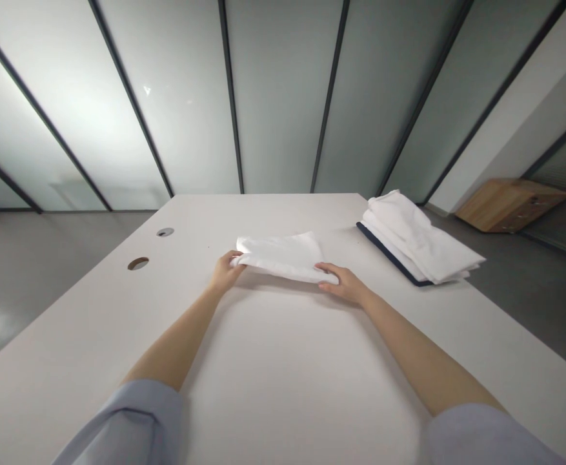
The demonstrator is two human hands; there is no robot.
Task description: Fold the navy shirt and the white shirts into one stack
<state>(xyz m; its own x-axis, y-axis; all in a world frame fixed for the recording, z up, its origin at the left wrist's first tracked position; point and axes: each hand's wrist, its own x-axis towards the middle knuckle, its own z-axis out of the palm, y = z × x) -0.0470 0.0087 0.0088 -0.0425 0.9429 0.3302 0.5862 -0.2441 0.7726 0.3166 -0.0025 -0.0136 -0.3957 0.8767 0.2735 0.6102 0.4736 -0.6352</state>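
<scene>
A folded white cloth [283, 253] lies in the middle of the table, its near edge lifted slightly off the surface. At its left near corner, my left hand [227, 271] pinches the fabric between thumb and fingers. My right hand [344, 284] grips the right near corner in the same way, thumb below and fingers on top. The cloth's exact kind cannot be made out from its folded shape.
A stack of folded white cloths [415, 239] rests on a dark flat board [392, 255] at the table's right edge. Two round holes [138, 263] pierce the white table [292, 374] on the left. A wooden cabinet [510, 203] stands on the floor at right, beyond the table.
</scene>
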